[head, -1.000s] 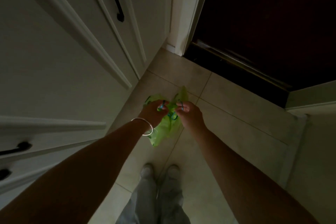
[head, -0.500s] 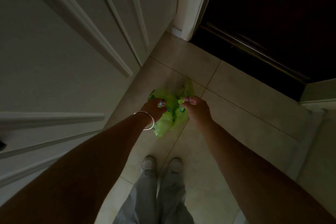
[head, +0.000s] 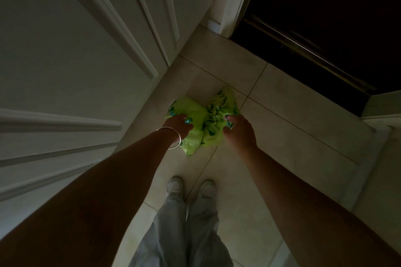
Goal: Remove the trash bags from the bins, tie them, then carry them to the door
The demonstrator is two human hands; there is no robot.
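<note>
Fingers of my left hand are curling round one side of the green trash bags, while those of my right hand are pinching the other, each clamped on plastic near a blue drawstring; whether I am holding one bag or two, I cannot tell in this dim light. Nearest me, at six o'clock, my pale shoes are standing on the tiled floor. Ahead of them, the bags are hanging from or resting at my hands, low over the tiles; I cannot tell if they are touching. At ten o'clock, white panelled cabinet doors are closing in that side. Farthest off, at one o'clock, the dark door and its threshold are waiting.

I am judging this the final stretch: setting the load down by the door. Doing it well means lowering both sides evenly, keeping the drawstrings gathered so nothing spills, settling the bags just short of the threshold, and loosening my grip only once they are sitting steady.
</note>
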